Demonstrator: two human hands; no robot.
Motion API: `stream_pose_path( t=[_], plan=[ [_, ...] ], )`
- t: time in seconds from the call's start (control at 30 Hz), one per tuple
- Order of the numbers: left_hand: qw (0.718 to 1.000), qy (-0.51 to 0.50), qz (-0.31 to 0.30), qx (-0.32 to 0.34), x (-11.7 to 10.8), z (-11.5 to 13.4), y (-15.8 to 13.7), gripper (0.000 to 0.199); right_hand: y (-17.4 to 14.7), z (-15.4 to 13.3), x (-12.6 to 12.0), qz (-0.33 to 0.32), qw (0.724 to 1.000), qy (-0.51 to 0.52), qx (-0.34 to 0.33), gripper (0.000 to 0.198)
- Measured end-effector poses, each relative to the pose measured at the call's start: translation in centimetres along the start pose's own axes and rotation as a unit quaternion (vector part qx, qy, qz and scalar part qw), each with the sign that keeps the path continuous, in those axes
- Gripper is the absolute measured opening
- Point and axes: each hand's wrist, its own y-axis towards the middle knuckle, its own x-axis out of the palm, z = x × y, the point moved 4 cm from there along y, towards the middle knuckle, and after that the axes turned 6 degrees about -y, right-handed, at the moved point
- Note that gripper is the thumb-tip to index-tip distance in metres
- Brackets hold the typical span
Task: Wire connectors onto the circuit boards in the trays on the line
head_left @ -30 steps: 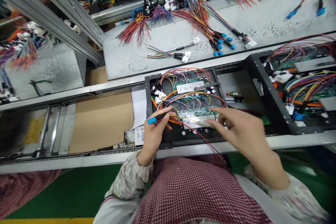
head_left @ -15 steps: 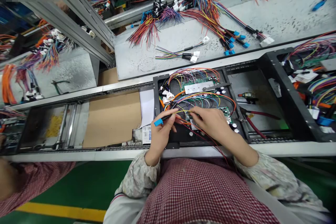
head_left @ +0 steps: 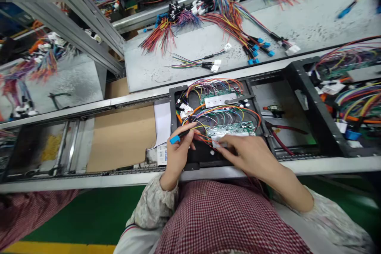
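Note:
My left hand point(head_left: 177, 152) is closed around a wire harness whose blue connector point(head_left: 174, 139) sticks out past the thumb side. Orange, red and yellow wires run from it toward my right hand point(head_left: 242, 151), which pinches the red and orange wires between thumb and fingertips. Both hands are over a black tray point(head_left: 175, 107) that holds two green circuit boards. The nearer circuit board point(head_left: 247, 127) has a row of coloured wires along its far side. The farther circuit board point(head_left: 222, 99) carries a pale metal bar. White connectors point(head_left: 186, 110) lie at the tray's left side.
Wire bundles point(head_left: 226, 12) and loose harnesses point(head_left: 205, 63) lie on the metal shelf point(head_left: 149, 71) behind the line. Red-handled pliers point(head_left: 282, 139) rest right of the tray. Cardboard point(head_left: 122, 139) lies to its left. Another wired tray point(head_left: 351, 87) stands at far right.
My right hand has moved off the yellow wire, slightly down and right, and now pinches red and orange wires. My left hand keeps its grip. The whole view has shifted a little.

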Motion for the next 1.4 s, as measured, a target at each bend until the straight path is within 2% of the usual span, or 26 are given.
stream_pose_path(
  t=[0.07,0.13,0.2,0.27,0.43,0.53,0.67,0.87,1.13,1.4],
  plan=[
    [1.000,-0.004,-0.002,0.008,-0.1,0.0,0.1,0.022,-1.5,1.3,-0.4,-0.013,0.999,-0.031,0.004,0.031],
    [1.000,-0.010,-0.009,0.012,-0.2,0.0,0.2,0.018,-2.9,4.1,-1.5,0.064,0.990,-0.082,0.091,0.042],
    [1.000,-0.015,-0.018,0.004,-0.2,0.0,0.4,0.016,-4.3,7.0,-2.7,0.166,0.958,-0.120,0.200,0.047],
    [0.999,-0.017,-0.028,-0.015,-0.1,-0.1,0.4,0.016,-5.1,8.9,-3.1,0.207,0.941,-0.121,0.239,0.045],
    [0.999,-0.024,-0.023,-0.034,0.2,0.0,0.5,0.015,-5.0,9.6,-2.1,0.196,0.958,-0.049,0.205,0.035],
    [0.999,-0.025,-0.017,-0.035,0.2,0.1,0.5,0.014,-4.7,9.5,-1.8,0.210,0.954,-0.019,0.213,0.031],
    [0.999,-0.030,-0.015,-0.036,0.2,0.1,0.5,0.014,-4.4,9.9,-1.3,0.183,0.957,-0.003,0.225,0.031],
    [0.999,-0.027,-0.016,-0.037,0.3,0.1,0.5,0.014,-4.3,10.1,-1.3,0.178,0.953,0.033,0.242,0.030],
    [0.999,-0.033,-0.019,-0.039,0.3,0.0,0.5,0.015,-4.4,10.1,-1.4,0.181,0.952,0.054,0.239,0.030],
    [0.999,-0.031,-0.026,-0.034,0.3,0.0,0.6,0.012,-4.9,10.8,-1.0,0.173,0.951,0.006,0.258,0.033]
  ],
)
